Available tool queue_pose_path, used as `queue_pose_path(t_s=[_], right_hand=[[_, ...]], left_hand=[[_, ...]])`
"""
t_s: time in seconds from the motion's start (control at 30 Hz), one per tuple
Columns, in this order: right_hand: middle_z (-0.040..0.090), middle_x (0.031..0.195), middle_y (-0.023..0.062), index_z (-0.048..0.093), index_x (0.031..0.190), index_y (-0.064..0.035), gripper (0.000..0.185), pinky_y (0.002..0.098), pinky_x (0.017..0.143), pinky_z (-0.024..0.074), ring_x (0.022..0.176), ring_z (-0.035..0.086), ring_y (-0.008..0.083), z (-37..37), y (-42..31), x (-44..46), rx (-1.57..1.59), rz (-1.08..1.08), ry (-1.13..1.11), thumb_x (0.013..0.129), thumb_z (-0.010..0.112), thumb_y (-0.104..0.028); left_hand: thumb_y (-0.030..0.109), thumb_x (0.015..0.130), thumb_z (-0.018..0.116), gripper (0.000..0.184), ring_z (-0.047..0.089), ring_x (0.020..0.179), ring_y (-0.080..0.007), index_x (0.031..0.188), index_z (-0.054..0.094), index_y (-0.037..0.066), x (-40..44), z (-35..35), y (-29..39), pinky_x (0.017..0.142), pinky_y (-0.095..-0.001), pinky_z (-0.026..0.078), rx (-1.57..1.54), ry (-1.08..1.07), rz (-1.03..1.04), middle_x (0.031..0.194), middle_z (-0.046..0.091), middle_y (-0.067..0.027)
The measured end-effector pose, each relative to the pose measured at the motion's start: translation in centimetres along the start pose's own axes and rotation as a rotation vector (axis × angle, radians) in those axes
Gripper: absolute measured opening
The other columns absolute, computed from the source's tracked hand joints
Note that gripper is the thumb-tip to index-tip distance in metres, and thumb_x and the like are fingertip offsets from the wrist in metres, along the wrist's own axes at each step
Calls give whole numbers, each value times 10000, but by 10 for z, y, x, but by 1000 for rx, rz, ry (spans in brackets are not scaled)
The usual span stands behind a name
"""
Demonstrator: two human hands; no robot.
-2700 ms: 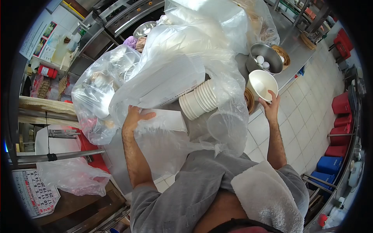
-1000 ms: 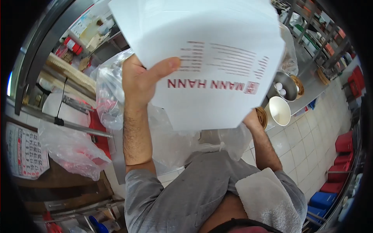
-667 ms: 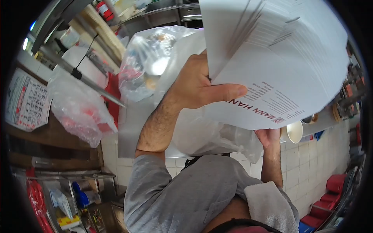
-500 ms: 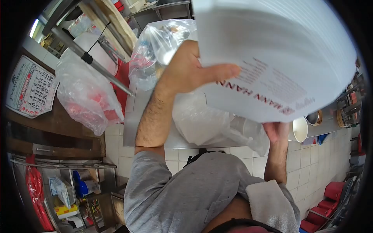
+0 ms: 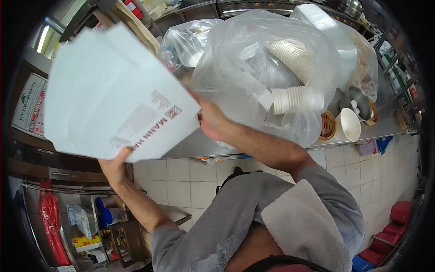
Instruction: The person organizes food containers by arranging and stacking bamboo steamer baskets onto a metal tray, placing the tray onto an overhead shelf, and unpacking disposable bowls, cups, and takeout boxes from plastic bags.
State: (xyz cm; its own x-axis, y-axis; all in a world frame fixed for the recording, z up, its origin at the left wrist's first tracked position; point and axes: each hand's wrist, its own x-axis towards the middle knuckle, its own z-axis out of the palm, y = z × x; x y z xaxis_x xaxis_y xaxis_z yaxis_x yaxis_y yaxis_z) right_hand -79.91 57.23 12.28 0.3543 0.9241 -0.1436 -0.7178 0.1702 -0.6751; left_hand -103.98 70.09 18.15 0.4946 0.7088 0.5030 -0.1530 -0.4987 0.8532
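A stack of large white printed sheets (image 5: 113, 95), lettered "MANN HANN" in red, is held up in front of me on the left. My left hand (image 5: 115, 167) grips its lower edge, with the thumb on top and the other fingers hidden underneath. My right hand (image 5: 210, 119) is closed at the right corner of the stack, its fingers partly behind it. Beyond my right forearm, a big clear plastic bag (image 5: 226, 59) on the metal table holds stacked white paper cups (image 5: 290, 100).
A white bowl (image 5: 348, 126), a metal bowl (image 5: 358, 100) and a bamboo steamer (image 5: 327, 125) sit by the right edge of the metal table (image 5: 190, 146). At left are a wall calendar (image 5: 31, 105) and a low shelf unit with red plastic bags (image 5: 53, 226). Red chairs (image 5: 385, 235) stand lower right.
Both hands have swung the white sheets from the upper right to the left and turned them. The bag of paper cups has come into view behind.
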Motion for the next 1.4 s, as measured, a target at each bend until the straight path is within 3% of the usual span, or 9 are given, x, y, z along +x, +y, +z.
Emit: queue_pose_path(t_s=[0.2, 0.4, 0.5, 0.67, 0.77, 1.1, 1.23, 1.3, 1.4], right_hand=[[572, 1132, 61, 511, 1200, -43, 463, 329, 918, 389, 1052, 509, 165, -65, 138, 85, 252, 173, 140, 950, 387, -412], [572, 1079, 133, 458, 1223, 12, 452, 330, 824, 471, 963, 574, 203, -51, 91, 44, -331, 73, 436, 926, 466, -328], [612, 1014, 139, 535, 1133, 32, 297, 315, 838, 469, 906, 630, 227, -46, 21, -34, -538, -248, 75, 876, 531, -118], [622, 947, 85, 599, 1022, 21, 205, 297, 796, 466, 876, 584, 177, -171, -51, -67, -1175, -1023, 937, 830, 530, 3], [607, 991, 120, 580, 1085, -30, 315, 320, 812, 456, 863, 587, 228, -240, -52, -62, -1531, -601, 1023, 770, 569, -15], [513, 1013, 203, 559, 1011, 23, 306, 419, 834, 441, 976, 488, 362, -230, -38, -17, -1970, -320, 395, 751, 600, -133], [518, 1000, 213, 590, 1032, -30, 306, 418, 812, 451, 971, 506, 356, -227, -21, -3, -2115, -424, 898, 748, 619, -139], [539, 940, 227, 608, 1079, -97, 333, 425, 788, 462, 912, 543, 361, -203, -44, -5, -1640, -548, 1021, 750, 628, -145], [550, 902, 236, 591, 1147, -138, 379, 425, 776, 475, 852, 571, 374, -213, -89, -6, -1687, -688, 1055, 769, 611, -149]], left_hand=[[24, 656, 773, 320, 584, 795, -136, 945, 639, -11, -84, -4, -77, 744, -281, 477, 271, 140, -293, 876, 641, -56], [83, 687, 769, 238, 607, 811, -180, 881, 656, 3, -104, 26, -156, 832, -370, 462, 136, 59, -177, 842, 651, -58], [121, 663, 776, 219, 585, 854, -224, 828, 656, 43, -94, 21, -183, 965, -507, 344, 608, -195, 256, 807, 625, -48], [191, 655, 776, 241, 553, 895, -237, 816, 650, 63, -78, 19, -200, 1013, -562, 244, 468, -214, 223, 781, 595, -41], [256, 682, 763, 329, 537, 957, -235, 903, 652, 38, -73, 19, -198, 1039, -546, 189, 380, -200, 108, 800, 613, -61], [151, 765, 711, 394, 581, 958, -219, 1095, 573, -14, -76, 22, -150, 1067, -420, 175, -38, -121, -282, 981, 636, -104], [99, 758, 711, 523, 511, 1017, -232, 1188, 451, -48, -93, 37, -151, 1024, -419, 231, 99, -135, -400, 1082, 548, -149], [77, 738, 719, 621, 410, 1053, -257, 1218, 345, -46, -131, 59, -165, 969, -427, 271, 482, 456, 153, 1130, 413, -160], [50, 744, 693, 631, 342, 1060, -230, 1218, 281, -9, -184, 85, -177, 927, -408, 294, 508, 321, 107, 1118, 329, -138]])
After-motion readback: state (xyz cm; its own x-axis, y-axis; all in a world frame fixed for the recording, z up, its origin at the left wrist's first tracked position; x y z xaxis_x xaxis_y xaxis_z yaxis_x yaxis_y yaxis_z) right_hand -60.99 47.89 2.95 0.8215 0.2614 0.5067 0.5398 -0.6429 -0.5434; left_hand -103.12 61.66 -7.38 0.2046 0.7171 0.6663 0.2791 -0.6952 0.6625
